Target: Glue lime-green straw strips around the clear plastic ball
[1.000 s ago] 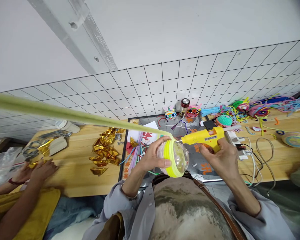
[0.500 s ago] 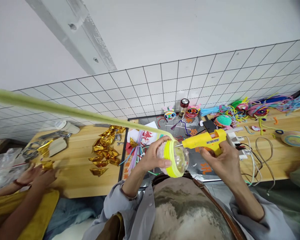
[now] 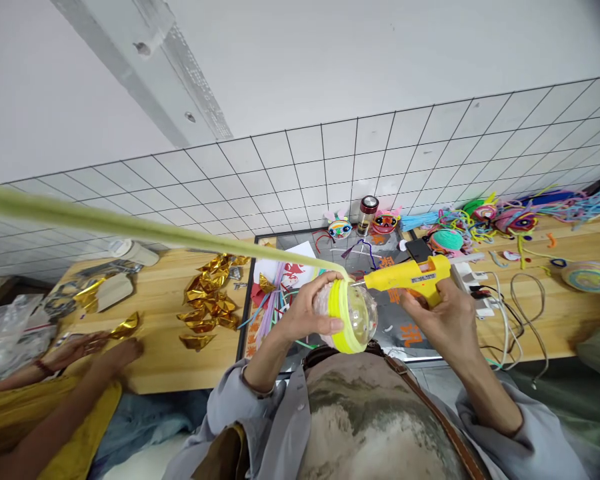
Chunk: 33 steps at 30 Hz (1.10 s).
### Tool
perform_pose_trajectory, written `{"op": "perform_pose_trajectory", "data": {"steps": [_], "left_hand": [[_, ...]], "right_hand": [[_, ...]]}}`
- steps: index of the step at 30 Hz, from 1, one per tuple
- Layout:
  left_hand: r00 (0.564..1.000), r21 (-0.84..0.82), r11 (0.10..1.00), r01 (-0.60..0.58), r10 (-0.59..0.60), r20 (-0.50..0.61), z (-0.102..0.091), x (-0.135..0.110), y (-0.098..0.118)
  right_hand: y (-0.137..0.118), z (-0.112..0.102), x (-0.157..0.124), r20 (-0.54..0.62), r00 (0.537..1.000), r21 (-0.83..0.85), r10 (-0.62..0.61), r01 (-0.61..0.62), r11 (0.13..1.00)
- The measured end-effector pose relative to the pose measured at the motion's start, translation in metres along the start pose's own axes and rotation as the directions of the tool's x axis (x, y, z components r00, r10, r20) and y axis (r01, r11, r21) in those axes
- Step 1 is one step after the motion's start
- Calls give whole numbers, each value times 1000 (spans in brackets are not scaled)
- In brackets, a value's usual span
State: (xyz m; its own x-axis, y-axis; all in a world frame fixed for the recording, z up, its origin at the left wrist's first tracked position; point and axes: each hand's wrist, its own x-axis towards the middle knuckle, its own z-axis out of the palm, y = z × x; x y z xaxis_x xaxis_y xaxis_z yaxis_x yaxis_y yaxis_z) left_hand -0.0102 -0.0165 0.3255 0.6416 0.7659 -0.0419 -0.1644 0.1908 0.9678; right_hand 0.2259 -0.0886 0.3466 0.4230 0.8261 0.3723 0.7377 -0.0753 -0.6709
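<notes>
My left hand is closed around a clear plastic ball wrapped partly in yellow fuzzy strips. A pale yellow pipe cleaner runs from the ball's upper edge up to the far left, close to the camera. In my right hand is a yellow hot glue gun, my fingers wrapped round its handle. Its metal nozzle points left and meets the ball beside the yellow band; whether it touches the surface I cannot tell.
A co-worker's hands handle gold foil at left, near folded gold pieces. Behind my hands stand a flask and decorated balls. At right lie a power strip, cables and bundles of pipe cleaners.
The glue gun has shifted slightly left, its nozzle nearer the yellow band. My left hand stays almost still with the ball. The co-worker's hands have moved right and a gold foil piece shows more.
</notes>
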Motion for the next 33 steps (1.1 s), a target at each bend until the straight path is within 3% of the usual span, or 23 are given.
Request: {"op": "perform_pose_trajectory", "data": {"steps": [33], "left_hand": [[1000, 51, 999, 9, -10, 7, 0, 4, -1]], "right_hand": [[7, 1, 2, 5, 1000, -16, 23, -22, 1000]]}}
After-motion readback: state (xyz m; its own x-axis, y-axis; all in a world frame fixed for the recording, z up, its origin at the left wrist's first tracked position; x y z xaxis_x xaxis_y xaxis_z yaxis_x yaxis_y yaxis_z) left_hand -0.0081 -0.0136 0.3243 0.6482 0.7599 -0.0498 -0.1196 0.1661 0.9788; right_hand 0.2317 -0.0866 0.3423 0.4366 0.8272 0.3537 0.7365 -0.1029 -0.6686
